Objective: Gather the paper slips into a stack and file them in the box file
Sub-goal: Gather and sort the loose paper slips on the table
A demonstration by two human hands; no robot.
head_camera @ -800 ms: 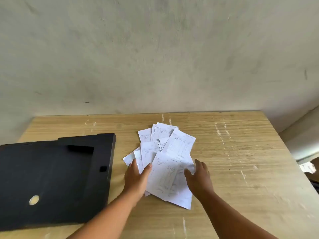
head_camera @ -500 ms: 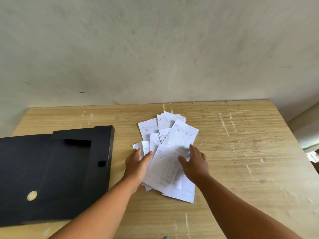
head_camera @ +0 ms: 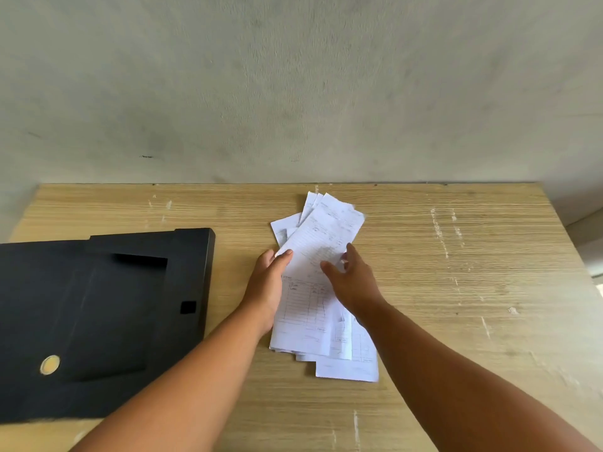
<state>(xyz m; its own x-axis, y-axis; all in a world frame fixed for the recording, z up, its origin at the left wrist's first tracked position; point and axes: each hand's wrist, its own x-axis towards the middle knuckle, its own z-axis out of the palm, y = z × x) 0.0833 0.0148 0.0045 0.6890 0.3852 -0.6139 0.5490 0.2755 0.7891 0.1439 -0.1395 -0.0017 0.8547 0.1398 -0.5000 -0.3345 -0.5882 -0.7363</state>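
White printed paper slips lie in a loose, overlapping pile at the middle of the wooden table. My left hand clasps the pile's left edge, thumb on top of the upper sheets. My right hand grips the right side, thumb on the paper and fingers curled around the edge. The upper slips fan out beyond my fingers toward the wall. A black box file lies flat to the left, apart from the pile, with a round metal ring near its front.
A bare grey wall rises right behind the table's far edge. The table's right edge drops off at the far right. Scuffed wood lies to the right of the pile and in front of it.
Both hands have closed inward on the pile. The spread slips have been squeezed into a narrower, longer bunch, and the upper sheets now sit between my fingers.
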